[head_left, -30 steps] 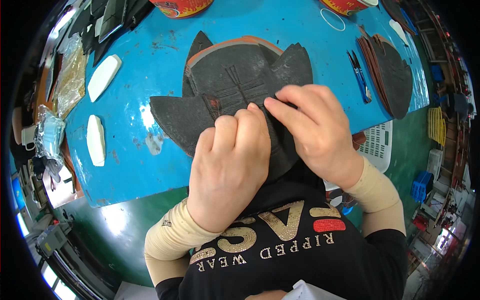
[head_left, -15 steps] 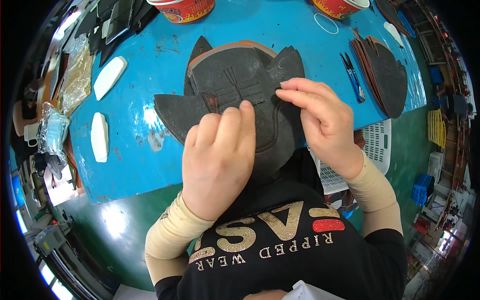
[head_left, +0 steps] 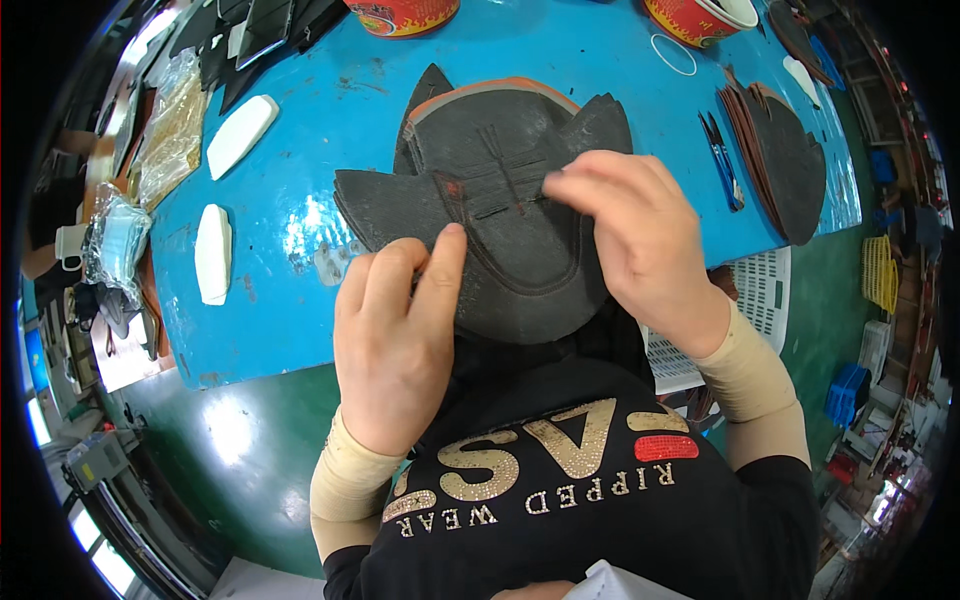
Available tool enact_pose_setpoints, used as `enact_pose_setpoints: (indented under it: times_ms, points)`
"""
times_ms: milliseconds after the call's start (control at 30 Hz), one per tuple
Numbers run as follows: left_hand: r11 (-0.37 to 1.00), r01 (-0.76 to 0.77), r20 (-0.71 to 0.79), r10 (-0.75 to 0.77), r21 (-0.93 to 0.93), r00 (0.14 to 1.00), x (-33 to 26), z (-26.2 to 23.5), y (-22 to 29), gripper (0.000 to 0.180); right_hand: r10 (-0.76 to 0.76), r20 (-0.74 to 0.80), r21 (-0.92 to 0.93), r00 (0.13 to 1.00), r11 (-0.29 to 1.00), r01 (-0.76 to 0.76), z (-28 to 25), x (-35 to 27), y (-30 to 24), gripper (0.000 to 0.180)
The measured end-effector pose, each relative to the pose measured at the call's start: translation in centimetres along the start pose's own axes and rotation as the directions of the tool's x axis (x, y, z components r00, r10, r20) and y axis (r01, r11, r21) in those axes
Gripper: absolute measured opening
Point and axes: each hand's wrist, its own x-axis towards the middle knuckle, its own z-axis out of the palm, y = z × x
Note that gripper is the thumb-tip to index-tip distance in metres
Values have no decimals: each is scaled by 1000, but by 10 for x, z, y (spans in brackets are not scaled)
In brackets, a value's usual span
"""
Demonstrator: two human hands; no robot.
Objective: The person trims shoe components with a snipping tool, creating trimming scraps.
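Observation:
A stack of dark grey leather-like cut pieces (head_left: 535,310) with pointed side flaps lies in front of me, at the table's near edge. The top piece has a curved stitched seam and narrow dark strips or slits (head_left: 500,165) in its middle, with a reddish patch at the left. My left hand (head_left: 395,340) rests at the stack's left side, index finger stretched onto the piece, other fingers loosely bent, nothing visible held. My right hand (head_left: 645,235) is over the right side, fingertips drawn together near the strips; its tips are blurred, and anything between them is hidden.
Blue-handled thread snips (head_left: 722,165) and another stack of dark pieces (head_left: 780,160) lie at the right. Two white shaped pads (head_left: 213,255) are at the left. Red paper tubs (head_left: 405,15) stand at the back. A white plastic basket (head_left: 765,300) sits below the table's right edge.
My left hand has drawn back to the left, baring more of the seam. My right hand's fingertips have moved slightly left relative to the piece. The whole view has shifted a little.

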Motion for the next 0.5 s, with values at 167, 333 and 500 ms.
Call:
enact_pose_setpoints:
  times_ms: [167, 333, 500]
  points:
    - [999, -24, 46, 23, 33, 999, 8, 4, 3, 39, -40, -7, 40, 999, 998, 40, 7, 6, -3, 29]
    - [996, -36, 85, 29, 77, 996, 10, 5, 6, 35, -125, -1, -21, 992, 992, 125, 16, 4, -3, 21]
    - [986, -38, 81, 25, 165, 996, 10, 7, 13, 34, -146, 33, -118, 989, 982, 149, 13, 2, -11, 19]
